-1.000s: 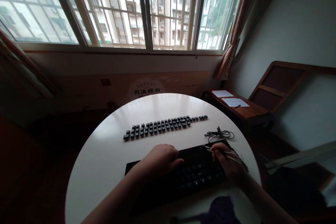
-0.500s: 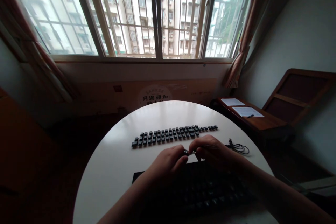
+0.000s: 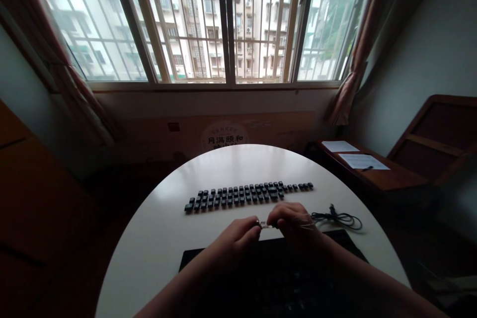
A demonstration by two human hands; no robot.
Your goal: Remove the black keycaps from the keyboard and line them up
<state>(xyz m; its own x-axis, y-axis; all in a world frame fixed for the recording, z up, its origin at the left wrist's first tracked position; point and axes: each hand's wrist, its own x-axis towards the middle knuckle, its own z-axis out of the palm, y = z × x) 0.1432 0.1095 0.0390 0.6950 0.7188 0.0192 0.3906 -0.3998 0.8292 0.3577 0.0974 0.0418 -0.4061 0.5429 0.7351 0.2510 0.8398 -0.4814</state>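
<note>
A person's two bare hands meet above a round white table (image 3: 149, 238), seen from head height. The left hand (image 3: 242, 232) is nearly closed, thumb and forefinger pinched on a small dark piece (image 3: 257, 223) at their tips; the shadow is too deep to tell its exact form. The right hand (image 3: 292, 221) is curled closed around a slim tool with thin, pale wires (image 3: 305, 222): these stick out past the back of the hand. A bright sliver of metal (image 3: 264, 224) bridges the narrow gap between the two sets of fingertips.

Under the hands and forearms lies a black keyboard (image 3: 192, 257), set at a slight slant on the near part of the table. Much of it is covered or lost in darkness — only a few faint glints of keys show.

Beyond the hands, loose black keycaps (image 3: 235, 201) stand in neat rows, with a short line of smaller ones trailing off at the right end. Just beside the right hand is a bundled black cable (image 3: 337, 217).

Farther right, two printed sheets (image 3: 364, 161) and a dark pen (image 3: 367, 168) lie on a wooden bench (image 3: 404, 181). A wide barred window (image 3: 257, 37) lights the room.
</note>
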